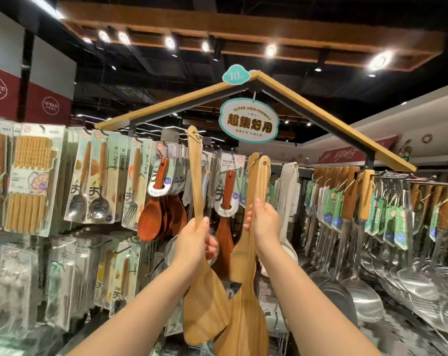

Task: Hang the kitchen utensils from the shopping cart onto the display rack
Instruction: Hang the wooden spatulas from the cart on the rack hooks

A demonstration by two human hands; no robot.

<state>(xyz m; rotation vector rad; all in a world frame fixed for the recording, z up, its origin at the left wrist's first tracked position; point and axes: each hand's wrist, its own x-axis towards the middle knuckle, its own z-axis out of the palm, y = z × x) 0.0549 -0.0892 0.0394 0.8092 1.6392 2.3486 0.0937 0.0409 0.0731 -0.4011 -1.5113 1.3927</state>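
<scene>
Fingers of our left hand [195,244] curl round a wooden spatula [195,176] in the middle of the frame. Our right hand [265,224] fingers curl round two more spatulas [260,181], handles up, under the display rack [320,116] roof.

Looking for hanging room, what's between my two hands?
Head view: a dark red-brown wooden spatula with a white card collar hangs between the left hand and the right hand.
</scene>
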